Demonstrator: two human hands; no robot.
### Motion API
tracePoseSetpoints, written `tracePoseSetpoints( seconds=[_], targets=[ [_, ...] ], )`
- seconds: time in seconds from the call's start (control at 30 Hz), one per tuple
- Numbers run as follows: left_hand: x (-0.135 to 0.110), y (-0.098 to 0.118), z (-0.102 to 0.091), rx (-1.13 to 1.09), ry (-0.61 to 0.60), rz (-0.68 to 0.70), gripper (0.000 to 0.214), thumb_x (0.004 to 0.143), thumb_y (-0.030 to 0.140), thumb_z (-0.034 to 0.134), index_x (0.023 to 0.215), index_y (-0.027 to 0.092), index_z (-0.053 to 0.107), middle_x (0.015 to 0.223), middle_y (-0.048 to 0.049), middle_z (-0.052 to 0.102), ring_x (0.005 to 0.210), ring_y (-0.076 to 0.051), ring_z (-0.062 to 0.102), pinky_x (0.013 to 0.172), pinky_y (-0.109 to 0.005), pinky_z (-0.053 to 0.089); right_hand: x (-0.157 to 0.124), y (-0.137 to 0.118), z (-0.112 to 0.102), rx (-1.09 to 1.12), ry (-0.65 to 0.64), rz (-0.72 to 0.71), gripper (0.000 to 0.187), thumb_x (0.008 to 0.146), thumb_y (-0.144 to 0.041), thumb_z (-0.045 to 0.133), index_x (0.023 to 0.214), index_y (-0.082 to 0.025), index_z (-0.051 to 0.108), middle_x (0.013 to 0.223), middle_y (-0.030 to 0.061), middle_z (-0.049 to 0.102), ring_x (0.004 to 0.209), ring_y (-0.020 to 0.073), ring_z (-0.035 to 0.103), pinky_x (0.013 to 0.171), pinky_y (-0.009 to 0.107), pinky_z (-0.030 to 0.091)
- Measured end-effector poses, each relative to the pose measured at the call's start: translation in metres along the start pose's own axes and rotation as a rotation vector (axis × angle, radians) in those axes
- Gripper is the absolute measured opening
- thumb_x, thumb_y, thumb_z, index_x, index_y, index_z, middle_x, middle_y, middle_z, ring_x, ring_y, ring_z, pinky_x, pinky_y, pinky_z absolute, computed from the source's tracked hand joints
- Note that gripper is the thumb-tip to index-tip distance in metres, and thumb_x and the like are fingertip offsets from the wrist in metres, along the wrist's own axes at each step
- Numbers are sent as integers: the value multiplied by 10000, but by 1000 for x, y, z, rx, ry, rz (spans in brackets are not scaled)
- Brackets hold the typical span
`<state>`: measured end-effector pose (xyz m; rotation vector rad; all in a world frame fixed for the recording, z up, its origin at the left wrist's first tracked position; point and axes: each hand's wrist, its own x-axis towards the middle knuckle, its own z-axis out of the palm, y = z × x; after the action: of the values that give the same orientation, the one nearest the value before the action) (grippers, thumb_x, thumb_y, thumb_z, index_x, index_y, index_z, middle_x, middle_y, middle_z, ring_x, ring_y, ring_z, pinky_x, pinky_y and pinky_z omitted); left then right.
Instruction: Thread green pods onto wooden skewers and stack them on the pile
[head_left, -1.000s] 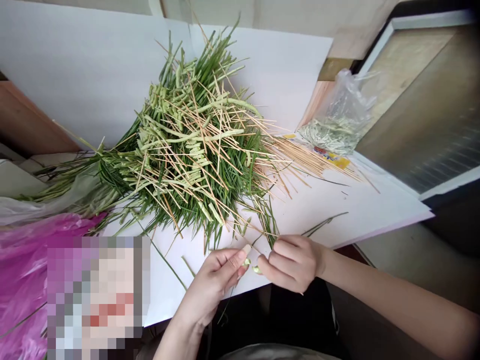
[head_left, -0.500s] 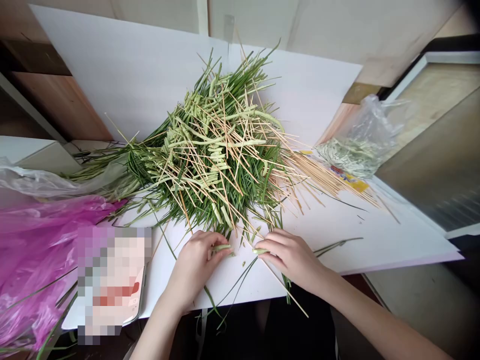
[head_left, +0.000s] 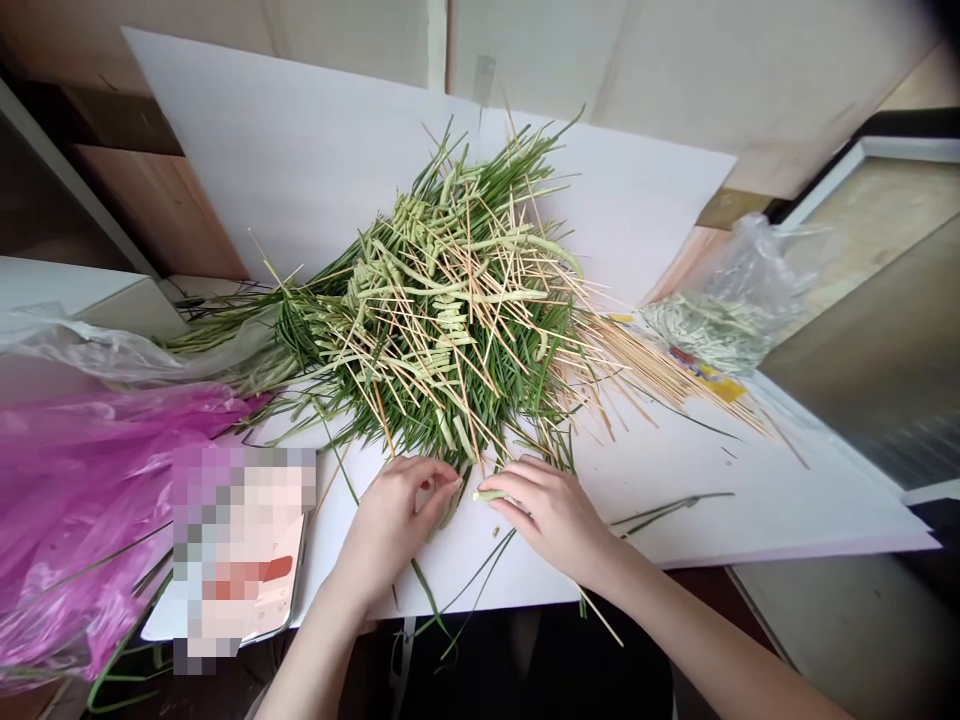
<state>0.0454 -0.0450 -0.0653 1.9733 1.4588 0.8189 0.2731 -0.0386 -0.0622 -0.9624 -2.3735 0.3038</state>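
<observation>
Green stem piece pinched in the right hand at the heap of chives and skewers; left hand, fingers curled on stalks, has closed in from a second ago; both moved up from the board edge.

Pixelated beyond reading: phone at lower left; cut off by left edge: pink plastic bag; hidden under fingers: left hand grip.

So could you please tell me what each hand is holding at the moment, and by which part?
The right hand pinches a short green stalk piece by its end; the left hand touches stems, grip unclear.
</observation>
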Motion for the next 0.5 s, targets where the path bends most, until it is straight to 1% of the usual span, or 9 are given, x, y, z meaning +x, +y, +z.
tracePoseSetpoints(
  seconds=[0.13,0.23,0.3,0.4,0.5],
  targets=[
    [1,4,-5,-23,50,-55,192,966,347,556,946,238,712,969,-10,757,841,-199,640,754,-316,471,11,-8,3,23,21,-21,180,963,-69,680,1108,-176,692,1002,37,711,944,230,606,820,342,470],
    [2,4,-8,-44,61,-83,217,964,373,542,938,240,712,965,-6,759,824,-192,641,694,-293,451,16,-13,4,44,22,-57,167,960,-64,676,1072,-181,712,960,35,701,941,234,579,811,338,479],
    [2,3,-9,-48,64,-94,231,964,393,539,947,245,715,972,-2,762,803,-187,638,664,-284,439,17,-16,4,70,27,-95,168,964,-51,657,1043,-185,723,966,36,695,960,235,561,849,347,489],
    [2,1,-9,-33,74,-97,237,966,407,539,953,253,719,966,9,765,740,-175,618,637,-277,426,17,-20,6,78,12,-128,187,966,-34,638,1018,-189,729,1048,49,685,1025,245,545,921,378,495],
    [2,0,-10,-36,76,-90,239,969,412,540,944,258,720,956,18,765,699,-165,602,623,-273,422,14,-20,6,6,-52,-109,234,931,-22,680,1085,-194,714,1173,68,656,1115,274,530,979,425,488]
  ],
)
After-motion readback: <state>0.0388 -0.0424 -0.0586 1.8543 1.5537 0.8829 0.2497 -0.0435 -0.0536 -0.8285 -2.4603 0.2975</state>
